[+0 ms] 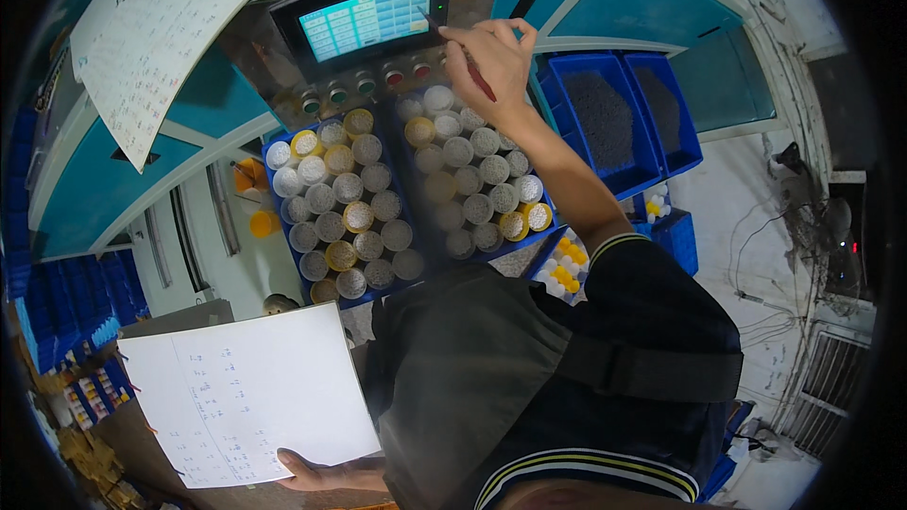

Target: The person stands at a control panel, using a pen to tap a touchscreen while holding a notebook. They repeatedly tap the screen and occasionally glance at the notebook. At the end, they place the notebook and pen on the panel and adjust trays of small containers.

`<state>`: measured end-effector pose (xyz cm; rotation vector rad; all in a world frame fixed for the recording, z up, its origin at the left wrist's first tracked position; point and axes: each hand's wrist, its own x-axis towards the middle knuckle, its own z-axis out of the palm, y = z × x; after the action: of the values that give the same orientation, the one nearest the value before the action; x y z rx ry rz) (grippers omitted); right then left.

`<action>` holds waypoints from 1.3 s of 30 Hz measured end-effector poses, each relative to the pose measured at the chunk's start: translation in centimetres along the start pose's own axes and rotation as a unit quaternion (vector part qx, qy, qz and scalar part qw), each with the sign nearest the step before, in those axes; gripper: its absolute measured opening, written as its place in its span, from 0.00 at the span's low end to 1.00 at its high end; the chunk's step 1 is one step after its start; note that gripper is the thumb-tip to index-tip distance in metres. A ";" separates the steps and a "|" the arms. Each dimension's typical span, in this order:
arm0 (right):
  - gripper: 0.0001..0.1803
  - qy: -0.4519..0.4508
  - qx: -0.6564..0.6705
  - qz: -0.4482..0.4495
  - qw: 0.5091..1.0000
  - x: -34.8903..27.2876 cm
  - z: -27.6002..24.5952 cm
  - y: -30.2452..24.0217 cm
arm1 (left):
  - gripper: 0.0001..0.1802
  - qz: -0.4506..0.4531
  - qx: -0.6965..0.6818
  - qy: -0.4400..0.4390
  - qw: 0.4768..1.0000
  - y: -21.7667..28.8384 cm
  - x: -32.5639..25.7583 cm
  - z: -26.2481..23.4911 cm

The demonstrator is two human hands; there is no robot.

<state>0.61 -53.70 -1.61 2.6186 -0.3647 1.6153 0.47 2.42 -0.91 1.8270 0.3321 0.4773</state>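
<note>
- Red, thin and pen-like, the stylus (475, 74) sits pinched in our right hand (496, 61) at the upper centre of the frame, its tip against the right edge of the touch screen (364, 21).
- Our right hand is closed around the stylus, fingers curled, the forearm reaching up from the lower right.
- Our left hand (316, 474), at the bottom edge, grips the lower edge of a white sheet of paper (248, 395) covered in small handwritten marks; we see only the thumb and part of the palm.
- Just below the screen runs a row of round push buttons (364, 87), green towards the left and red towards the right.
- Under those, two blue trays (280, 212) lie side by side, packed with upright tubes capped white or yellow.
- To the right, two blue bins (628, 113) hold dark granules.
- In the upper left of the frame a second written sheet (156, 42) hangs tilted against the teal cabinet (90, 189).
</note>
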 end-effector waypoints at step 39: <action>0.11 -0.030 0.019 -0.015 0.999 0.2 -2.4 -1.7 | 0.45 -0.005 0.033 0.013 0.999 -0.6 -0.9 -4.3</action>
<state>-1.01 -51.71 -0.24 2.6923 -0.2997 1.5530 -2.37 5.78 -0.53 1.8838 0.3781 0.4891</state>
